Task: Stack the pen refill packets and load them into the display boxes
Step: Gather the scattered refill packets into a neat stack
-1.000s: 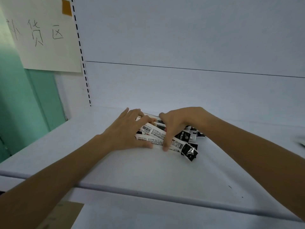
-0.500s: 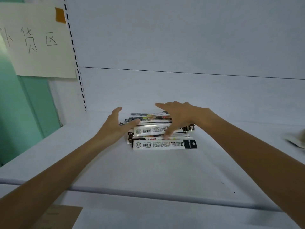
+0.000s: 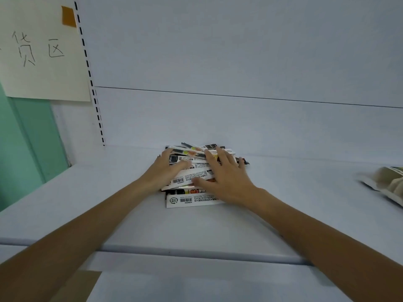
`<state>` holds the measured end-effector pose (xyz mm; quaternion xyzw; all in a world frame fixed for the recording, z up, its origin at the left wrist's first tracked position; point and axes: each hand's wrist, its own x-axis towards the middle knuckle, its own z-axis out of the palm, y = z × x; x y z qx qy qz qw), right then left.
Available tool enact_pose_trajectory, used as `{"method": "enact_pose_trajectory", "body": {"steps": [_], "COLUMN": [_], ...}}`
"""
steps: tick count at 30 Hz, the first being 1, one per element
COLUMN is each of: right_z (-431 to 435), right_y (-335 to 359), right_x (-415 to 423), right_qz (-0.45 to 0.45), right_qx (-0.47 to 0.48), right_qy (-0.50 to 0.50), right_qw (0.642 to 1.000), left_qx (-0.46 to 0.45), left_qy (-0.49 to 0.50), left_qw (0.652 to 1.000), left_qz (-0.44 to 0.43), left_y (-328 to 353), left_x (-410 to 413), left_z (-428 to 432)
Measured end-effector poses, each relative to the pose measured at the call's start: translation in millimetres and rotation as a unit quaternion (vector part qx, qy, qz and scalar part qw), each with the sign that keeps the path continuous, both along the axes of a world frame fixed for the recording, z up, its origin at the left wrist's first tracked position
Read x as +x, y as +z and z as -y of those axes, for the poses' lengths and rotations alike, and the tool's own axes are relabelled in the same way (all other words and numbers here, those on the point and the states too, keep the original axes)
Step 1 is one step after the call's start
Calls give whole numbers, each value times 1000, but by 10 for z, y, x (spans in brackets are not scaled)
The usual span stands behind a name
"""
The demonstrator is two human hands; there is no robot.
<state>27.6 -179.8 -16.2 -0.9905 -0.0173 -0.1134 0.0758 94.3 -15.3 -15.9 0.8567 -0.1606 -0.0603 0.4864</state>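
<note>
Pen refill packets (image 3: pixel 192 200) sat in a loose, fanned pile mid-shelf (image 3: pixel 196 232), toward its back edge. We saw the left hand (image 3: pixel 165 171) had slid from the pile's left end onto its top. The right hand (image 3: pixel 226 177) had dropped lower. Both lay flat with fingers spread, pressing, gripping nothing. The pile looked messier than before.

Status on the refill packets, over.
Left hand, right hand press on packet pile. Pile uneven, on shelf. Pale bag apart, far right.

Pale shelf (image 3: pixel 218 232): refill packet pile (image 3: pixel 189 200) mid-back, crinkled bag (image 3: pixel 388 184) far right.
</note>
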Motion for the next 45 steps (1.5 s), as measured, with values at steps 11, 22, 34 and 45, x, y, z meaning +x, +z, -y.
{"method": "enact_pose_trajectory", "body": {"steps": [11,22,34,45], "right_z": [472,153,368,281], "right_y": [34,-46,-9,56], "right_x": [275,394,294,453], "right_qz": [108,72,72,13], "right_qx": [574,549,446,459], "right_qy": [-213,-195,-114,-110], "right_qw": [783,809,885,882], "left_qx": [-250,-238,-189,-106], "left_qy": [161,97,155,77], "left_qw": [951,960,970,989], "left_qz": [-83,-114,18,-69], "left_y": [6,61,57,29], "left_x": [280,217,275,276], "left_z": [-107,28,-166,-137]}}
